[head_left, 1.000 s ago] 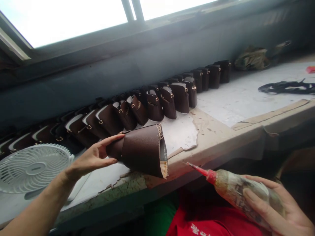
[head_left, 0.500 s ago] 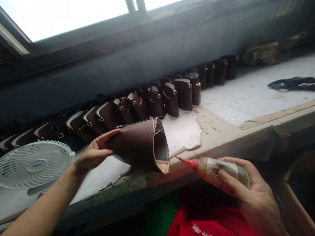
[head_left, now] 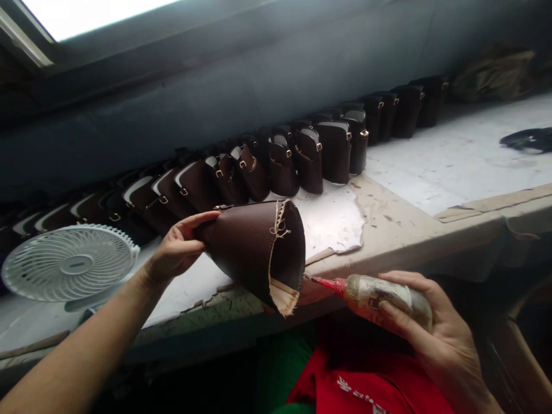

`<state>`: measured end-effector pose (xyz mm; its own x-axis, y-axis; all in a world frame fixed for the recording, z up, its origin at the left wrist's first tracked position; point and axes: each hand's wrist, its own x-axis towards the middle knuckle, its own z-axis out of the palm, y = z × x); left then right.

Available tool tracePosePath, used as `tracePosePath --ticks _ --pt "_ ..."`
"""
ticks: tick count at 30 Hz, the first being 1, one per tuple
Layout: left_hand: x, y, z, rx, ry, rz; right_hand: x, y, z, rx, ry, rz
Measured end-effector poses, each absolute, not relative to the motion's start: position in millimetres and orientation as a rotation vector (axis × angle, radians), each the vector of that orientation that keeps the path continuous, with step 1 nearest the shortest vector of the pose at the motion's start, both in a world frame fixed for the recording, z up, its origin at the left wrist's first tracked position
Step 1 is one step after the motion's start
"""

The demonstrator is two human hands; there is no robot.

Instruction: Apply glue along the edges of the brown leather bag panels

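A dark brown leather boot shaft (head_left: 241,247) lies sideways in the air over the table edge, its wide, raw-edged opening facing right. Loose threads dangle from the seam near that opening, and a pale lining shows inside. My left hand (head_left: 183,244) pinches its narrower, buckled end between thumb and fingers. Wrapped in my right hand (head_left: 435,322) is a glue bottle (head_left: 383,299) with a red nozzle, tilted toward the left. The nozzle tip is at the right rim of the opening; whether it touches cannot be made out.
Several similar brown boot shafts (head_left: 200,192) with gold buckles stand in rows along the wall. At the left sits a white fan (head_left: 73,264). Worn sheeting covers the worktable (head_left: 397,207). A dark item (head_left: 526,140) lies at far right, and a crumpled bundle (head_left: 495,75) behind it.
The bottle's nozzle has come up to the opening's rim. The boot shaft has turned slightly, showing more of its inside. The whole view has shifted a little.
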<state>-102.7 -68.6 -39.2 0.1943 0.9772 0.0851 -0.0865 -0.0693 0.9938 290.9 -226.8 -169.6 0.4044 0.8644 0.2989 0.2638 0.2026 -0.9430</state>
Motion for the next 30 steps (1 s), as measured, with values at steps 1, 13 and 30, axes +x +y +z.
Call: tracePosePath --ticks 1,13,30 --pt "-103 -68 -40 1.298 0.965 1.154 291 -228 -171 -1.313 -1.165 0.552" --pt "-106 -67 -42 1.291 0.945 1.125 282 -213 -183 -1.040 -1.479 0.356" --pt "-115 -69 -46 1.296 0.996 1.134 288 -215 -179 -1.033 -1.426 0.299"
